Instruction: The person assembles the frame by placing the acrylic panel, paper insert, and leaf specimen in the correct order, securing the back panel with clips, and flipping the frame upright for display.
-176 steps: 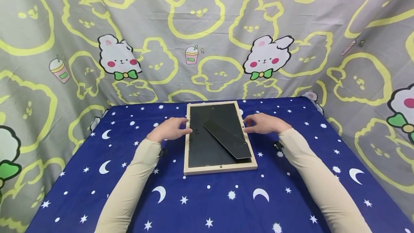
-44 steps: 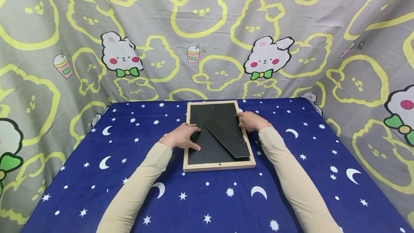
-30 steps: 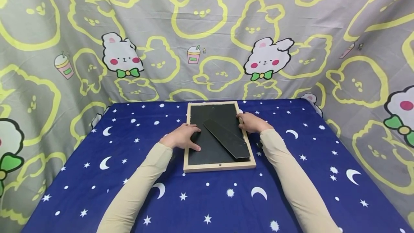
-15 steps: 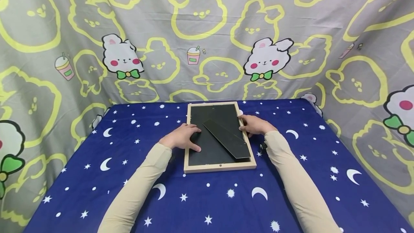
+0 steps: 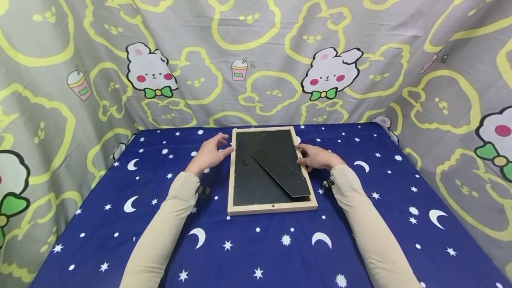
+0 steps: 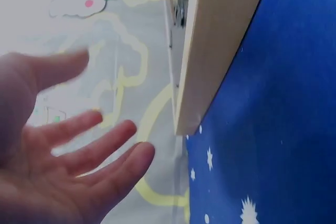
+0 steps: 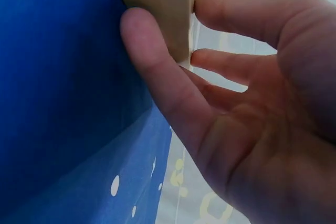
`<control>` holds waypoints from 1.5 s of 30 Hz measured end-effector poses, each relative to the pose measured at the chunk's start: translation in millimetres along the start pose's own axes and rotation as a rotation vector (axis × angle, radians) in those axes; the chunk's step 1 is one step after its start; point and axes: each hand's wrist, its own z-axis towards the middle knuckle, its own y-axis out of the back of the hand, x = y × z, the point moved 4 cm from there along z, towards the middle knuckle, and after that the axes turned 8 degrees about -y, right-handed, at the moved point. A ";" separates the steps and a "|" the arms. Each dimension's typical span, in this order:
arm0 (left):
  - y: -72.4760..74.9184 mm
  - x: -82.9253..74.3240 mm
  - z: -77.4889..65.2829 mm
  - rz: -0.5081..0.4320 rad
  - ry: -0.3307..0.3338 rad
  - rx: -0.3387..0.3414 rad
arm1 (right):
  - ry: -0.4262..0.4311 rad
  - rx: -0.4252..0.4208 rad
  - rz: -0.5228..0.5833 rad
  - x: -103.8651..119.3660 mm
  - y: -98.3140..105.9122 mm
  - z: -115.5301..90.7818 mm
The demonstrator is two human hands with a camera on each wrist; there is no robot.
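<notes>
A wooden picture frame (image 5: 273, 208) lies face down, its black backing board (image 5: 256, 190) upward. The black easel stand (image 5: 280, 174) sits slantwise across the board. My left hand (image 5: 208, 154) is at the frame's left rail, thumb tip close to the wood. In the left wrist view its fingers (image 6: 118, 182) are spread, holding nothing, apart from the frame's side. My right hand (image 5: 318, 157) grips the right rail. In the right wrist view one finger (image 7: 144, 35) lies along the rail's outer side, while the thumb and another fingertip meet its upper edge.
The table is covered by a dark blue cloth (image 5: 256, 252) with white moons and stars. Grey curtains (image 5: 256, 48) printed with yellow outlines and rabbits enclose the back and sides. A small black hook (image 5: 244, 162) is on the backing board's left part.
My left hand has lifted off the board and drawn back left of the frame, uncovering the hook. The right hand has slid slightly toward me along the right rail. The frame stays in place.
</notes>
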 end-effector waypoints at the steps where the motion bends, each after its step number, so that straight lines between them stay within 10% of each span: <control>1: 2.2 2.4 0.5 -0.020 0.026 -0.038 | -0.001 0.000 0.003 -0.2 0.6 -0.9; 9: -9.6 15.2 6.5 -0.013 0.051 -0.092 | -0.006 0.005 0.030 -1.9 -0.2 -5.4; 19: -25.8 17.7 6.1 0.045 0.082 0.089 | 0.000 0.005 0.014 3.7 -2.8 -5.5; 45: -27.3 18.7 -0.5 0.083 -0.011 0.312 | -0.011 -0.017 -0.018 0.5 -6.2 -5.8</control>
